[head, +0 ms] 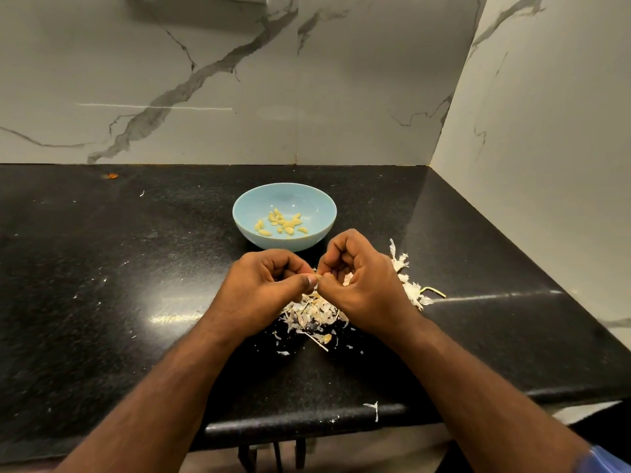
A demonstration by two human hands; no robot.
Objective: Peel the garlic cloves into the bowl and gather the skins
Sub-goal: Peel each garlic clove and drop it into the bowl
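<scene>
A light blue bowl (316, 208) stands on the black counter and holds several peeled garlic cloves (281, 224). Just in front of it my left hand (264, 285) and my right hand (358, 281) meet above the counter. Both pinch one small garlic clove (318, 276) between thumbs and fingertips; most of the clove is hidden. Under and between my hands lies a heap of garlic skins (316, 317). More white skins (408, 279) lie to the right of my right hand.
The black counter (136, 285) ends at marble walls behind and to the right. A yellowish stem (433, 291) lies beside the right skins. Loose skin flakes dot the counter, one at the front edge (374, 409). A small orange scrap (111, 176) sits far left.
</scene>
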